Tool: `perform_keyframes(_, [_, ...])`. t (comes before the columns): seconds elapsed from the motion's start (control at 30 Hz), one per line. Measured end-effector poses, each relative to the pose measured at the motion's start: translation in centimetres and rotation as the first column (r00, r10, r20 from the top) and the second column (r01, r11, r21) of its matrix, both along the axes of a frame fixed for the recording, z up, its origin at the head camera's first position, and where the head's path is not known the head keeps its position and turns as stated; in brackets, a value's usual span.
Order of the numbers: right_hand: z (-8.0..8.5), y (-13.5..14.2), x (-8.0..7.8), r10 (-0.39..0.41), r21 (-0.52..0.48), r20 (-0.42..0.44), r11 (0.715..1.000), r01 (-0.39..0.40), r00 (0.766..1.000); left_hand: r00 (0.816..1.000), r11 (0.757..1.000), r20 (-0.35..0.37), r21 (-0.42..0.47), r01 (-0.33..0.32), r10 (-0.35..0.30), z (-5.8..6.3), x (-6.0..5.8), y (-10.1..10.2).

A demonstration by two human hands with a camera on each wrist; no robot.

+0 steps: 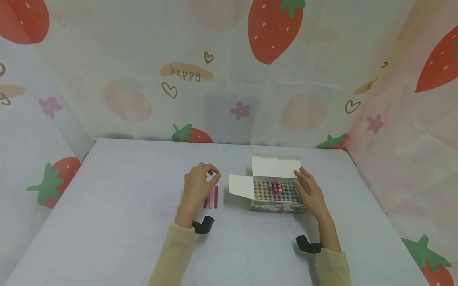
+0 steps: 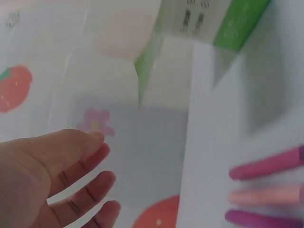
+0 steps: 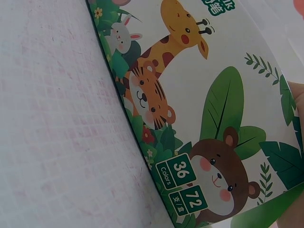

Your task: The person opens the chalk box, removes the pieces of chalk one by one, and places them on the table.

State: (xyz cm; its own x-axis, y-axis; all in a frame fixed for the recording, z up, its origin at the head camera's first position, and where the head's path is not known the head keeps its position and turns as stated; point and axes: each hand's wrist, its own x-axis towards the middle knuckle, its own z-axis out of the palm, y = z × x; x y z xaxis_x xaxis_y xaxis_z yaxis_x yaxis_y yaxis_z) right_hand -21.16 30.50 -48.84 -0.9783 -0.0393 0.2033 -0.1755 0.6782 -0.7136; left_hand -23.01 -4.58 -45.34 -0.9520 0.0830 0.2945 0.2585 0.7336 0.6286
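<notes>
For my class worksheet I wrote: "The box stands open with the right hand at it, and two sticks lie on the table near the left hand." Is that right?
Not quite: three sticks, not two, lie on the table near the left hand, as the left wrist view shows. The box does stand open with the right hand at it.

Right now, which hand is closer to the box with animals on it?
The right hand: it touches the box at its right side. The left hand is apart from it, off to its left, near some pink sticks.
</notes>
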Motion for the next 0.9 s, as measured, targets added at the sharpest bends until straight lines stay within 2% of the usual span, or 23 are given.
perform_keyframes(0.17, [0.0, 0.1, 0.0, 0.001, 0.0, 0.004, 1.0, -0.001, 1.0, 0.995, 0.997, -0.072, 0.008, 0.073, -0.072, 0.5, 0.6, 2.5])
perform_keyframes(0.33, [-0.1, 0.1, -0.1, -0.006, 0.009, 0.002, 1.0, 0.006, 1.0, 0.972, 0.982, -0.137, -0.038, 0.187, -0.191, 0.4, 0.8, 5.2])
perform_keyframes(0.43, [-0.2, 0.1, -0.1, -0.007, 0.008, -0.003, 1.0, 0.007, 1.0, 0.958, 0.967, -0.135, -0.069, 0.246, -0.253, 0.4, 0.7, 6.7])
perform_keyframes(0.63, [-0.2, 0.0, 0.0, 0.005, -0.004, -0.004, 1.0, -0.005, 1.0, 0.939, 0.938, -0.056, -0.102, 0.332, -0.339, 0.4, 0.4, 9.2])
perform_keyframes(0.7, [-0.1, 0.0, 0.1, 0.005, -0.003, -0.003, 1.0, -0.005, 1.0, 0.934, 0.929, -0.04, -0.124, 0.347, -0.354, 0.4, 0.3, 9.9])
perform_keyframes(0.9, [0.0, 0.0, 0.0, -0.001, -0.011, 0.004, 1.0, 0.001, 1.0, 0.923, 0.906, -0.058, -0.22, 0.361, -0.381, 0.5, -0.4, 11.6])
